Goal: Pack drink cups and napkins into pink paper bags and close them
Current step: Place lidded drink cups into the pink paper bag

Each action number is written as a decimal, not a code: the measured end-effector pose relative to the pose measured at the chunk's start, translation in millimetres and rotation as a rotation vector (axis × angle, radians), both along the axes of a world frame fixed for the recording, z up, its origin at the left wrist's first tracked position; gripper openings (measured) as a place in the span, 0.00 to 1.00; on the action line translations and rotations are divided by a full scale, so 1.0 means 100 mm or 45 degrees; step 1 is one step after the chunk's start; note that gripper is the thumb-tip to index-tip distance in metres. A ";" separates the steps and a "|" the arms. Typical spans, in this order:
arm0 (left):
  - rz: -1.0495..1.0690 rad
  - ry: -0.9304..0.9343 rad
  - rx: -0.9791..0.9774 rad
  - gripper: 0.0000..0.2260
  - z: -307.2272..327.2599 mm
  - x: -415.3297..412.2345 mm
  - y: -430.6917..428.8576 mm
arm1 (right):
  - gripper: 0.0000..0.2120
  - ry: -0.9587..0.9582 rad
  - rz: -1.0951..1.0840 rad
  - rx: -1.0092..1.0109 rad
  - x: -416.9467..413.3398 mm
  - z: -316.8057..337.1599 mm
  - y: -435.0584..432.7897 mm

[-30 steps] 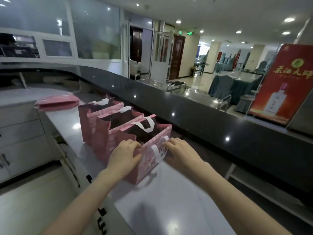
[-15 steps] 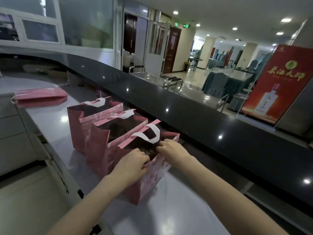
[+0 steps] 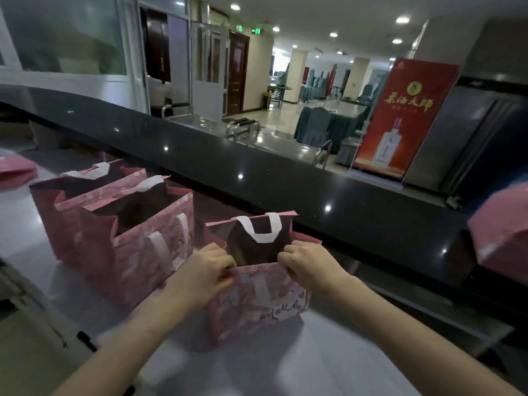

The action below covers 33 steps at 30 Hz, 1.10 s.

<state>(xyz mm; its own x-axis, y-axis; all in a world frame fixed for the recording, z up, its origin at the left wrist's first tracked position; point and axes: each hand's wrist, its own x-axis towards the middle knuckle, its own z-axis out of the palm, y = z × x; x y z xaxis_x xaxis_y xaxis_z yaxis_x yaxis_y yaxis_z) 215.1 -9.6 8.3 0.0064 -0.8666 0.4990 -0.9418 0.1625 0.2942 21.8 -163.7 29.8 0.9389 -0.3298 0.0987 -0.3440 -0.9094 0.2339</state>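
Running across the room, the black counter ledge [image 3: 285,178] backs a pale work surface [image 3: 314,367], on which three pink paper bags stand upright with open mouths: the far bag [image 3: 51,212] and the middle bag [image 3: 143,247] touching at the left, and the nearest bag [image 3: 257,298] just beside them, directly before the person. The left hand [image 3: 200,277] pinches the near rim of the nearest bag at its left corner; the right hand [image 3: 311,270] pinches the same rim at its right corner, fingers curled over the paper edge. A white handle [image 3: 261,228] stands up from the bag's rear wall; the interior is too dark to make out.
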 end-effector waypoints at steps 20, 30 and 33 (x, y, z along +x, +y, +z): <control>-0.680 0.046 -0.016 0.05 -0.28 -3.94 -0.91 | 0.05 -0.062 -0.888 -0.025 -4.46 -0.20 0.59; -0.725 -0.026 0.052 0.04 -0.32 -4.38 -1.16 | 0.06 -0.176 -0.939 0.038 -4.93 -0.37 0.53; -0.743 -0.042 0.074 0.05 -0.29 -4.33 -1.24 | 0.07 -0.264 -0.919 0.043 -4.97 -0.37 0.49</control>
<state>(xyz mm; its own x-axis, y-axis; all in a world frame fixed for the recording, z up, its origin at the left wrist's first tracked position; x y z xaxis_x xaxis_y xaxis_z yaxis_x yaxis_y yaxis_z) -217.8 -133.4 -20.5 -0.4946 -0.7481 0.4425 -0.7101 0.6413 0.2905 -475.0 -114.7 -7.0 0.4516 -0.8624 0.2286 -0.8914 -0.4468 0.0755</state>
